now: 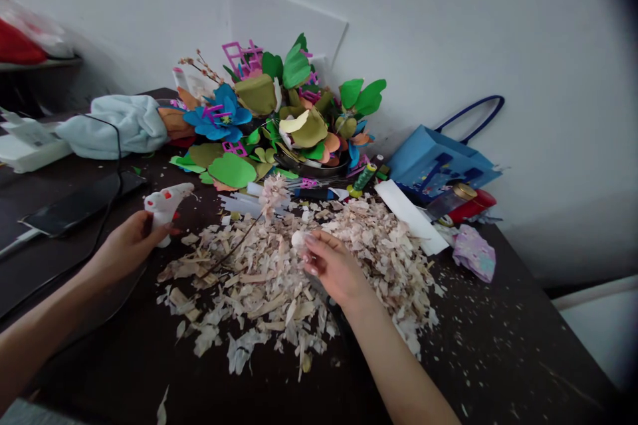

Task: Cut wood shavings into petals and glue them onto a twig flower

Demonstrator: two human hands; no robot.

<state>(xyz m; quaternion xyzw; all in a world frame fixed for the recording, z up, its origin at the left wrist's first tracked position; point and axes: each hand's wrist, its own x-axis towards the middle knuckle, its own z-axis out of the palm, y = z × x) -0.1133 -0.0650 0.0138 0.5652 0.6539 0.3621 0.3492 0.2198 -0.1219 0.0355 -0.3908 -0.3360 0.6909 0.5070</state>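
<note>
My left hand [130,244] is closed around a white hot glue gun [164,202], its nozzle pointing right and up over the dark table [498,345]. My right hand [331,264] pinches a small pale shaving [299,239] above a wide heap of wood shavings [279,272]. A thin dark wire stem [239,242] topped with a tuft of pale shavings [273,191] lies across the heap between my hands.
Behind the heap stands a pile of coloured foam flowers and leaves [279,113]. A blue bag [438,159], a gold-lidded jar [451,199], a white strip [411,216], a phone [80,202] with a cable, and a light blue cloth [117,125] lie around.
</note>
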